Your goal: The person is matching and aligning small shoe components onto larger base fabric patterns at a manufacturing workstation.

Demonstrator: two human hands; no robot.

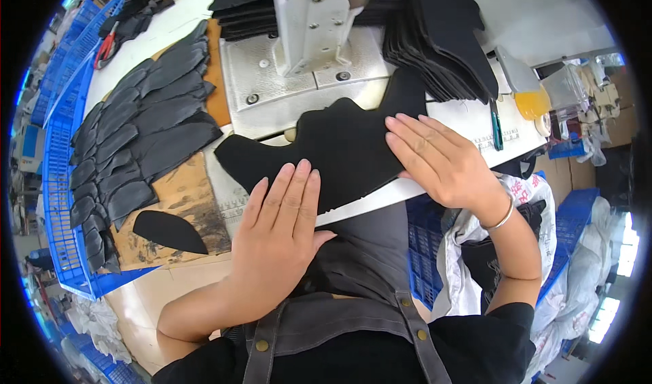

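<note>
A wavy-edged black fabric piece point(339, 146) lies flat on the white work surface at the base of a white machine point(309, 30). My left hand point(278, 214) rests on its near left part, palm down with the fingers stretched out. On its right part lies my right hand point(438, 160), also flat, fingers extended toward the upper left. Neither hand grips anything. Part of the fabric is hidden under my fingers.
Many dark leaf-shaped pieces point(129, 136) overlap on a board at left, near one separate black piece point(170, 232). Stacked black cut pieces point(435, 37) stand beside the machine. Teal-handled snips point(497, 126) lie at right, red-handled scissors point(105, 47) at far left. A white sack point(448, 268) hangs below.
</note>
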